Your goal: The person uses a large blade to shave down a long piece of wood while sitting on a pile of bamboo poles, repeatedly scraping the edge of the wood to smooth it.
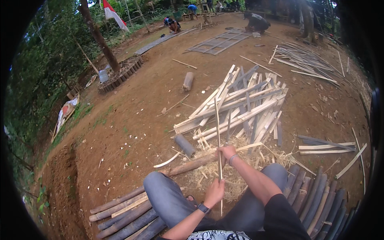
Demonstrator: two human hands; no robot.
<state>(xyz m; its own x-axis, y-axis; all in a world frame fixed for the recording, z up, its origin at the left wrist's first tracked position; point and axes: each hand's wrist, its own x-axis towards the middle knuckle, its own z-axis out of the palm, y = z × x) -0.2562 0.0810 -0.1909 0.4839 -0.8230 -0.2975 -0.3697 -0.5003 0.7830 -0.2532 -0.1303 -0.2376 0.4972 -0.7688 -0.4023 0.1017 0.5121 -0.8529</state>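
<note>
Seated, I hold a long, thin bamboo strip (218, 128) upright between my knees. My left hand (215, 192) is closed round its lower part, and the end pokes out below the fist. Higher up, my right hand (227, 154) is closed against the strip. From the right fist rises a narrow dark blade (229, 127), which looks like a knife; its handle is hidden in my fingers. Pale shavings (236, 180) cover the ground under my hands. A bamboo pole (192, 165) lies across the ground just beyond my knees.
Ahead lies a large heap of split bamboo strips (244, 104). Bamboo poles lie in rows at my left (128, 214) and right (316, 196). A short bamboo piece (185, 145) rests near the heap. Farther off, a person (257, 23) crouches beside a bamboo lattice (219, 42).
</note>
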